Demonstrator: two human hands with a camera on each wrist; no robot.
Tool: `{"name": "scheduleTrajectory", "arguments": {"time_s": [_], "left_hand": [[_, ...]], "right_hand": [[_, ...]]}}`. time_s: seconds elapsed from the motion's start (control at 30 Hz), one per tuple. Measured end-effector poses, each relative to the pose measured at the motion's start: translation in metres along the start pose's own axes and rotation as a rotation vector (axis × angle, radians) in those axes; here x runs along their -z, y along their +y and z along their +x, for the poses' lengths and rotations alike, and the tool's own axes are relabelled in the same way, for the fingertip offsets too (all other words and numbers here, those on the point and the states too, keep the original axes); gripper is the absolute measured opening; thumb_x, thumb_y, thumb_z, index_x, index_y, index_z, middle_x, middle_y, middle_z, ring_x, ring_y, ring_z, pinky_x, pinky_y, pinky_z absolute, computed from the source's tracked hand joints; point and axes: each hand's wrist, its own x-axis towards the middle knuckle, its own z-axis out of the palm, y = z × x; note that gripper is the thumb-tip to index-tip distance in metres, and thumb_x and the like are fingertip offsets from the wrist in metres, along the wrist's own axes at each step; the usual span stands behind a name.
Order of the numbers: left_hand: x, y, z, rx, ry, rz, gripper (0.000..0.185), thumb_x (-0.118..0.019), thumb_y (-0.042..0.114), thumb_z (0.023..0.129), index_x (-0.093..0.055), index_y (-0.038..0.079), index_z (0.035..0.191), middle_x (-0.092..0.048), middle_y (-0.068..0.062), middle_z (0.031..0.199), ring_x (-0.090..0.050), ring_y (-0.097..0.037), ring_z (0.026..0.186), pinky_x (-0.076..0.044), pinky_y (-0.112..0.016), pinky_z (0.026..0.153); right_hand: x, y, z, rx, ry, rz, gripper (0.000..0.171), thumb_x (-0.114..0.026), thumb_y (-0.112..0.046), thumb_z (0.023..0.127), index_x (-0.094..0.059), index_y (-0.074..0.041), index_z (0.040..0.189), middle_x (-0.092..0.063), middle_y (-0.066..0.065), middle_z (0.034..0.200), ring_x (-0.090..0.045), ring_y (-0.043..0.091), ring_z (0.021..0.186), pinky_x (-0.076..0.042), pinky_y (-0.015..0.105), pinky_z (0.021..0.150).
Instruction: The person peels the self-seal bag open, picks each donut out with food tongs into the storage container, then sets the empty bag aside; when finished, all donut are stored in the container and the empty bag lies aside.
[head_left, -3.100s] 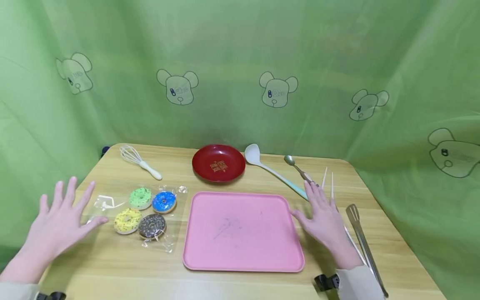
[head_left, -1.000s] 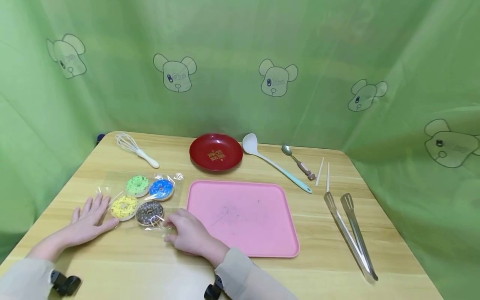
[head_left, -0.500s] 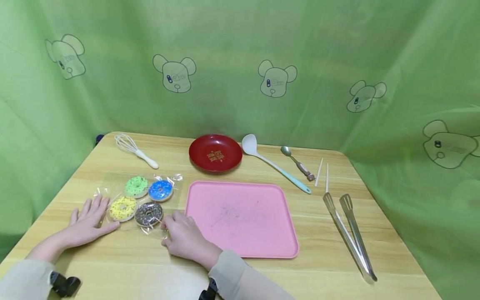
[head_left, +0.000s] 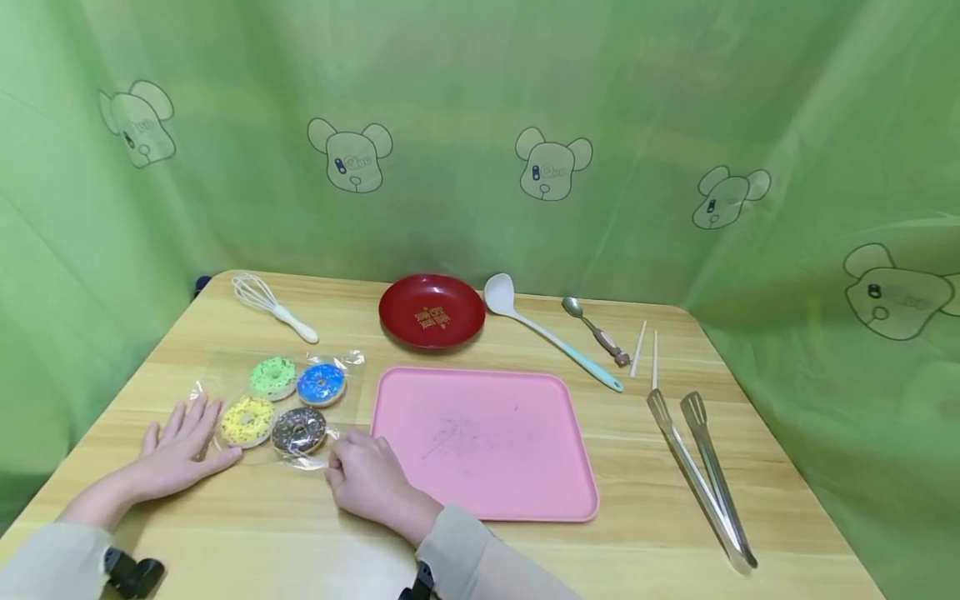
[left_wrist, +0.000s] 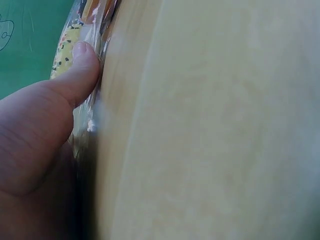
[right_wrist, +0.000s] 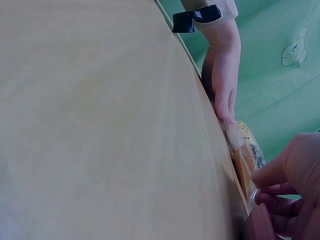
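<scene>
The right hand (head_left: 367, 477) pinches the near edge of the clear bag (head_left: 311, 460), fingers curled on the film at the brown donut's (head_left: 298, 430) 5 o'clock. The left hand (head_left: 180, 446) lies flat, fingers straight, pressing the bag's other end at the yellow donut's (head_left: 246, 420) 9 o'clock. All four donuts still sit sealed inside, on the bench (head_left: 225, 533) at 9 o'clock of the pink tray (head_left: 487, 500), which is bare. Judging by this, opening has only begun; the tongs (head_left: 701, 475) lie untouched at the tray's 3 o'clock.
</scene>
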Motion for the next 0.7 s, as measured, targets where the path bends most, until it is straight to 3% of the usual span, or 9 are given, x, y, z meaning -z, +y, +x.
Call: {"name": "scheduleTrajectory", "arguments": {"time_s": [0.33,0.7], "left_hand": [[-0.002,0.003,-0.001,0.017,-0.021,0.018,0.089,-0.045,0.051,0.093,0.001,-0.005,0.144,0.014,-0.033,0.145,0.019,-0.053,0.127,0.019,-0.072,0.090],[0.001,0.006,0.001,0.036,-0.047,0.020,0.091,-0.044,0.053,0.092,0.004,-0.006,0.144,0.017,-0.032,0.145,0.022,-0.052,0.127,0.021,-0.071,0.089]], "right_hand": [[0.008,0.005,-0.003,-0.125,0.015,0.230,0.014,-0.066,-0.012,0.081,-0.056,-0.018,0.072,-0.045,-0.012,0.072,-0.043,0.003,0.064,-0.039,0.015,0.062],[0.012,0.014,-0.007,-0.225,0.099,0.491,0.012,-0.063,-0.006,0.080,-0.054,-0.011,0.073,-0.046,-0.008,0.073,-0.045,0.004,0.065,-0.042,0.015,0.058]]}}
